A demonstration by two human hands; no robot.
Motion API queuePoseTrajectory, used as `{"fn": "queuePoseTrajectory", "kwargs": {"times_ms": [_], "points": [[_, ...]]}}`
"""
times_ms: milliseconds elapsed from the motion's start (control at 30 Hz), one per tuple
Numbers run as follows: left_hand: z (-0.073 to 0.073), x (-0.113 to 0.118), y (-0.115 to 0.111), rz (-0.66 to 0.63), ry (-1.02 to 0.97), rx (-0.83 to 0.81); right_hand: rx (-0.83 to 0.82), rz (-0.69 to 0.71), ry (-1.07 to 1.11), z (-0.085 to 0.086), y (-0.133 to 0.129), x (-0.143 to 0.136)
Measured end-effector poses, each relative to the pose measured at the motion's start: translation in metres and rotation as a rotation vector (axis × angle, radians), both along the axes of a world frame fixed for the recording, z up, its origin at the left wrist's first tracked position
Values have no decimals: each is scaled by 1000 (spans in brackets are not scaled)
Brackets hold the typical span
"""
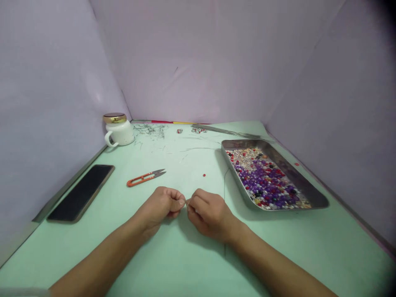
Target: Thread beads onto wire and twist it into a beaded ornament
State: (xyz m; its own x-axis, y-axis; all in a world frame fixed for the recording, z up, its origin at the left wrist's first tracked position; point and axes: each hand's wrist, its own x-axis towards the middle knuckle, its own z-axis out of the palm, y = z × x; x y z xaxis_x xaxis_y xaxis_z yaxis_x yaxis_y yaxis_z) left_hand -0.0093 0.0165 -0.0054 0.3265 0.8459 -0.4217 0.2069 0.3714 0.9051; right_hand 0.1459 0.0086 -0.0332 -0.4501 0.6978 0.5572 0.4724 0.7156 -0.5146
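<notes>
My left hand (165, 202) is closed, thumb and forefinger pinched together over the middle of the table. Facing it, my right hand (210, 212) is closed too, its fingers curled in. A short bit of thin wire (187, 202) shows between the two sets of fingertips, which nearly touch; whatever else they cover is hidden. One small red bead (204, 175) lies on the table just beyond my right hand. Orange-handled thread snips (146, 177) rest beyond my left hand, blades pointing right.
A metal tray (230, 169) of mixed beads stands at right. Long wires (229, 132) lie behind it. At the back are wire scraps (150, 131) and small beaded pieces (198, 130). A lidded white mug (120, 133) and a phone (82, 194) are at left.
</notes>
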Motion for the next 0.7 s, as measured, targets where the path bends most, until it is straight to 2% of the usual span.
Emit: {"fn": "queuePoseTrajectory", "kwargs": {"times_ms": [67, 133, 200, 233, 333, 467, 533, 700], "points": [[3, 0, 1, 46, -51, 21, -310, -89, 238, 2, 2, -3], [7, 1, 2, 113, -43, 113, -732, -125, 532, 4, 5, -5], [9, 1, 3, 193, 10, 235, -1065, -60, 764, 6, 6, -6], [9, 1, 4, 221, 36, 285, -1163, -14, 845, 6, 7, -6], [4, -1, 7, 199, -18, 303, -1282, 74, 963, 7, 7, -5], [-6, -3, 8, 95, -312, 24, -1324, 128, 992, 7, 6, -5], [-9, -3, 8, 69, -395, -95, -1329, 154, 988, 6, 6, -5], [-13, 1, 7, 64, -507, -230, -1352, 186, 992, 4, 7, -4]]}}
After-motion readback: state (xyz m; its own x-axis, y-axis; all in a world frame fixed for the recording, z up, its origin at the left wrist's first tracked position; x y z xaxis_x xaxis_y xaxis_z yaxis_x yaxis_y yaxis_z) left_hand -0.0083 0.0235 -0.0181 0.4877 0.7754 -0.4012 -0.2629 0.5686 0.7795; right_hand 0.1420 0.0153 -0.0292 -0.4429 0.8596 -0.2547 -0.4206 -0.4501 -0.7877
